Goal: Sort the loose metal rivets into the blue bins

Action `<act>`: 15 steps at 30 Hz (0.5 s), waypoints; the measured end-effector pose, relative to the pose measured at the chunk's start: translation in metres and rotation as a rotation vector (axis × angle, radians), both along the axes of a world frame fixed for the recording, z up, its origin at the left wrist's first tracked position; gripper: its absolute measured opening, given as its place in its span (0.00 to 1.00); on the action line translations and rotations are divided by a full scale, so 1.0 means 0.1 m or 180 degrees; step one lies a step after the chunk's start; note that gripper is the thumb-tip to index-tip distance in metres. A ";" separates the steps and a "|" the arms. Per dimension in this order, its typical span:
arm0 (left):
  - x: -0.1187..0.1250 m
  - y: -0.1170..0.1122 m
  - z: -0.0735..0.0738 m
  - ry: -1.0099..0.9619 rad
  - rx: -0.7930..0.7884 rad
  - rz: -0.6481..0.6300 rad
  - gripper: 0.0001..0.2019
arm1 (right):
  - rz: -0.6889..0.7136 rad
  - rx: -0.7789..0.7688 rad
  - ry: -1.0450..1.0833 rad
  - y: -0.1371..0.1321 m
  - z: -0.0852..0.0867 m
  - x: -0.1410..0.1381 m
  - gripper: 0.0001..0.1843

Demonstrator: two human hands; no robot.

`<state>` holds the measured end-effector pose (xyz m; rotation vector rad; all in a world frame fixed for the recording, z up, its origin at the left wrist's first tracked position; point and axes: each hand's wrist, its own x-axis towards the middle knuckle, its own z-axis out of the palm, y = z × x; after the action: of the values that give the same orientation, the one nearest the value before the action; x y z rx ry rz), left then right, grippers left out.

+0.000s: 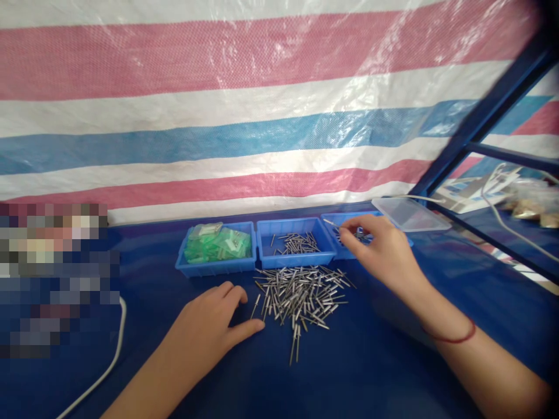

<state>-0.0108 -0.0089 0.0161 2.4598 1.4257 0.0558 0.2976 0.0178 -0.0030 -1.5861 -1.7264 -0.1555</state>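
A loose pile of silver pop rivets point(301, 294) lies on the blue tabletop. At the pile's left edge rests my left hand point(216, 317), thumb and fingers apart, beside a single rivet point(255, 305). My right hand point(378, 241) pinches one rivet point(332, 223) between thumb and fingertips, above the right blue bin point(345, 253). That bin has rivets in it, partly hidden by the hand. More rivets lie in the middle blue bin point(297, 261). Green plastic packets point(218, 243) fill the left blue bin point(216, 267).
A clear plastic lid point(410, 214) lies behind the right bin. A white cable point(117, 343) runs along the left side. Striped plastic sheeting point(262, 139) hangs behind the table point(349, 372). A dark blue metal frame point(480, 116) stands at the right, with bags point(535, 203) beyond it.
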 end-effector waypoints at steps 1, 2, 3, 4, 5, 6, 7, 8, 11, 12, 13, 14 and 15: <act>0.01 0.00 -0.01 0.0040 -0.0004 -0.0021 0.15 | -0.0152 -0.0027 -0.0210 0.04 -0.02 0.08 0.06; 0.02 -0.01 -0.02 0.0067 0.0009 -0.0047 0.14 | -0.0276 -0.0045 -0.0392 0.07 -0.04 0.14 0.07; 0.04 -0.01 -0.03 0.0083 0.0042 -0.0068 0.12 | -0.0378 -0.0050 -0.0525 0.08 -0.05 0.17 0.08; 0.05 -0.02 -0.05 0.0094 0.0083 -0.0083 0.11 | -0.0437 -0.0042 -0.0599 0.08 -0.06 0.17 0.10; 0.06 -0.02 -0.06 0.0104 0.0115 -0.0098 0.09 | -0.0440 -0.0019 -0.0618 0.07 -0.06 0.14 0.10; 0.08 -0.02 -0.08 0.0116 0.0130 -0.0113 0.09 | -0.0367 0.0016 -0.0604 0.04 -0.04 0.09 0.10; 0.09 -0.02 -0.10 0.0128 0.0137 -0.0137 0.09 | -0.0219 0.0063 -0.0569 0.00 -0.03 0.01 0.10; 0.09 -0.01 -0.12 0.0142 0.0154 -0.0175 0.10 | 0.0004 0.0109 -0.0527 -0.05 -0.01 -0.08 0.09; 0.11 0.01 -0.18 0.0237 0.0414 -0.0376 0.11 | 0.0937 0.0139 -0.0384 -0.24 0.04 -0.41 0.07; 0.11 0.01 -0.20 0.0272 0.0562 -0.0463 0.12 | 0.1259 0.0068 -0.0352 -0.31 0.04 -0.52 0.07; 0.12 0.00 -0.21 0.0284 0.0719 -0.0542 0.12 | 0.1541 -0.0046 -0.0348 -0.38 0.03 -0.62 0.07; 0.13 -0.01 -0.21 0.0259 0.0862 -0.0613 0.12 | 0.1713 -0.0132 -0.0328 -0.44 0.01 -0.71 0.08; 0.14 -0.02 -0.21 0.0189 0.0970 -0.0686 0.13 | 0.1827 -0.0230 -0.0321 -0.49 -0.01 -0.78 0.08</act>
<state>0.0034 -0.0110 -0.0049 2.8721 1.2438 0.1664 0.2193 -0.0311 -0.0039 -1.0854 -2.2130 0.1148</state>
